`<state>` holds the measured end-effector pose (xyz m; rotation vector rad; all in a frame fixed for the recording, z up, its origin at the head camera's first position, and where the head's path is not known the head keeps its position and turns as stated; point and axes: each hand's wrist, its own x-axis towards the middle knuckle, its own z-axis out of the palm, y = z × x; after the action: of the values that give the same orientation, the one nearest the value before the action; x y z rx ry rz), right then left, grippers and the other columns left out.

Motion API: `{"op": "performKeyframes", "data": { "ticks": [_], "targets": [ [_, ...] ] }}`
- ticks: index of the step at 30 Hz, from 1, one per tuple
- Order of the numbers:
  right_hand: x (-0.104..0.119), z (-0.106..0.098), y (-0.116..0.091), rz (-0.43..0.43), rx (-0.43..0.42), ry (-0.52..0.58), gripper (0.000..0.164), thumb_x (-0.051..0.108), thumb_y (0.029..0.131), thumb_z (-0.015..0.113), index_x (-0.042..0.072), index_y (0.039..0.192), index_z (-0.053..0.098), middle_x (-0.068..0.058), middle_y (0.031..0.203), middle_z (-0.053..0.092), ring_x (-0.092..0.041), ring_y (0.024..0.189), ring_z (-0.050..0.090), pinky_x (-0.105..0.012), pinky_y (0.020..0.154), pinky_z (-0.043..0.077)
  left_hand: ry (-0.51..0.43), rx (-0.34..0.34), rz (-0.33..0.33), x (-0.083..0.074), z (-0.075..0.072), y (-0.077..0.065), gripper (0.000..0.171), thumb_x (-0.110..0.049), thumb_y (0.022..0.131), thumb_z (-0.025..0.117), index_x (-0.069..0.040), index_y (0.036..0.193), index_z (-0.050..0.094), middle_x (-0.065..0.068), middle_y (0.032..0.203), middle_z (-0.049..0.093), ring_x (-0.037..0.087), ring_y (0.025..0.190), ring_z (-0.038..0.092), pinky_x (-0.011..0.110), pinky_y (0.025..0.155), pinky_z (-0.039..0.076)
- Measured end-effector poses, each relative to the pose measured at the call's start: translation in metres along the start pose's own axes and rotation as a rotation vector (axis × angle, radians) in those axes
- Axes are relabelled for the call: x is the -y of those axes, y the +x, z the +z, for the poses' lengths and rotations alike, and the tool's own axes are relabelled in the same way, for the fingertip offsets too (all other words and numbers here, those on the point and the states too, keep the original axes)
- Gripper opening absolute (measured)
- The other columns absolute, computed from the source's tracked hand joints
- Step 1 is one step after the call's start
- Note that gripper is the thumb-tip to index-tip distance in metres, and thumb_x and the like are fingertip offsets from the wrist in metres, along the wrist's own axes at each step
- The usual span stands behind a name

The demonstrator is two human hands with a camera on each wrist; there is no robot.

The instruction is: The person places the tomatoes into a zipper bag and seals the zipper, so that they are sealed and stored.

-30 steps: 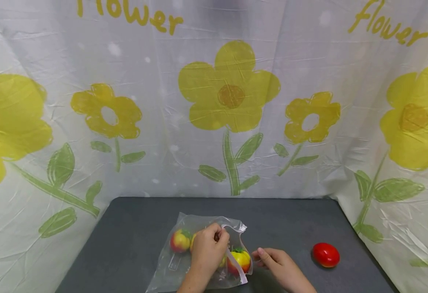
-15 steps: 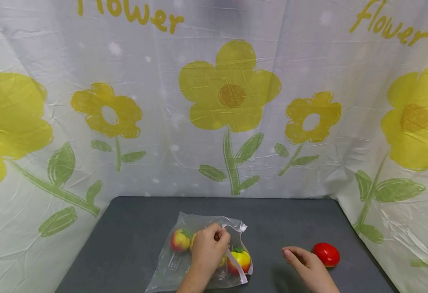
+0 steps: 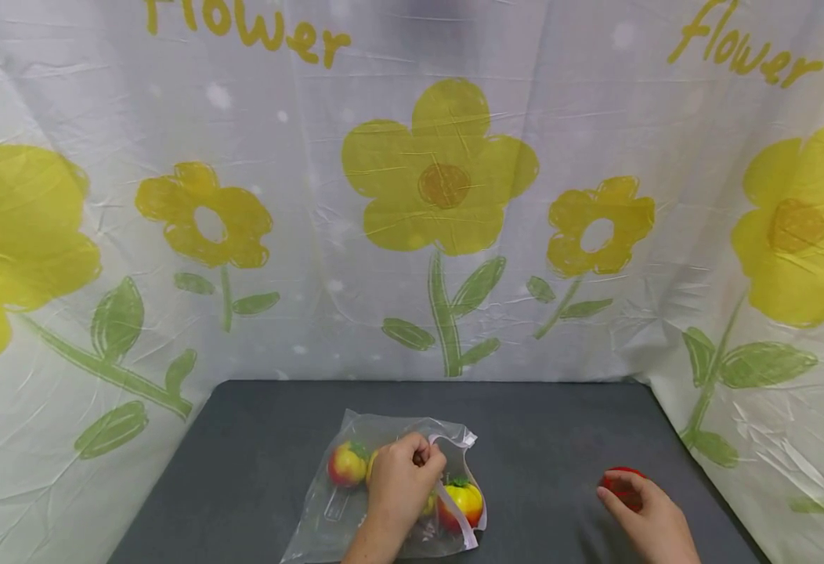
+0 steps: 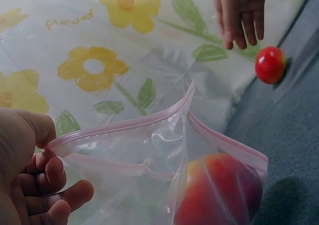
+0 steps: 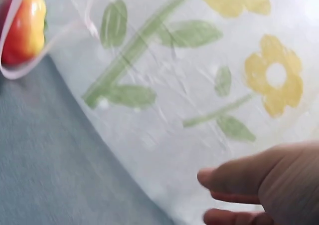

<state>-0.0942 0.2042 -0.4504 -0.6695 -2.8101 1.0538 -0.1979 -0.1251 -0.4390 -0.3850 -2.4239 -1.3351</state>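
A clear zip bag (image 3: pixel 334 513) lies on the dark grey table (image 3: pixel 257 446) with red-and-yellow fruits (image 3: pixel 346 464) inside. My left hand (image 3: pixel 401 479) pinches the bag's upper rim (image 4: pixel 149 119) and holds the mouth open; one fruit (image 4: pixel 219 190) sits right at the opening. To the right, a glossy red fruit (image 3: pixel 622 473) lies on the table, partly hidden by my right hand (image 3: pixel 648 513). That hand hovers over it with fingers (image 4: pixel 241 20) extended and holds nothing. The right wrist view shows extended fingertips (image 5: pixel 224 177) and the bagged fruit (image 5: pixel 22 28) far left.
A white cloth printed with yellow flowers (image 3: pixel 440 180) hangs behind and wraps both sides of the table. Its folds come down onto the table's right edge (image 3: pixel 673 427) near the red fruit. Bare table surface lies between the bag and the red fruit.
My right hand has moved from beside the bag's mouth rightward to the red fruit and now covers part of it. The left hand and the bag have stayed put.
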Motion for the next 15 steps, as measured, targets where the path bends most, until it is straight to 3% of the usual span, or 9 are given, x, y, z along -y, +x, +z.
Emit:
{"op": "performKeyframes", "data": {
  "ticks": [4, 7, 11, 15],
  "targets": [
    [-0.013, -0.003, 0.006, -0.026, -0.108, -0.094, 0.056, 0.035, 0.091, 0.076, -0.009, 0.123, 0.063, -0.028, 0.109, 0.064, -0.042, 0.101, 0.063, -0.058, 0.087, 0.049, 0.006, -0.006, -0.001, 0.0, 0.0, 0.0, 0.033, -0.019, 0.081, 0.072, -0.024, 0.058, 0.049, -0.017, 0.052, 0.04, 0.002, 0.048, 0.04, 0.023, 0.048, 0.031],
    [-0.021, 0.0, 0.011, 0.009, -0.165, -0.127, 0.059, 0.026, 0.089, 0.075, -0.013, 0.128, 0.055, -0.041, 0.121, 0.051, -0.054, 0.11, 0.052, -0.066, 0.093, 0.043, 0.019, -0.009, -0.001, 0.0, 0.001, 0.0, 0.033, -0.019, 0.081, 0.072, -0.025, 0.058, 0.049, -0.018, 0.052, 0.04, 0.003, 0.049, 0.04, 0.023, 0.048, 0.031],
    [-0.034, 0.007, 0.017, 0.104, -0.166, -0.142, 0.071, 0.032, 0.093, 0.068, -0.021, 0.132, 0.043, -0.05, 0.126, 0.04, -0.063, 0.118, 0.043, -0.071, 0.098, 0.039, 0.031, -0.003, -0.012, 0.001, 0.001, 0.0, 0.033, -0.02, 0.082, 0.072, -0.025, 0.058, 0.049, -0.017, 0.052, 0.04, 0.003, 0.049, 0.04, 0.024, 0.049, 0.032],
    [-0.05, 0.009, 0.023, 0.156, -0.118, -0.163, 0.071, 0.04, 0.101, 0.053, -0.027, 0.126, 0.043, -0.049, 0.122, 0.048, -0.061, 0.11, 0.051, -0.068, 0.094, 0.043, 0.033, -0.003, -0.006, 0.002, 0.002, 0.0, 0.033, -0.02, 0.082, 0.072, -0.024, 0.059, 0.049, -0.016, 0.052, 0.04, 0.003, 0.048, 0.04, 0.024, 0.049, 0.032]
  ]
}}
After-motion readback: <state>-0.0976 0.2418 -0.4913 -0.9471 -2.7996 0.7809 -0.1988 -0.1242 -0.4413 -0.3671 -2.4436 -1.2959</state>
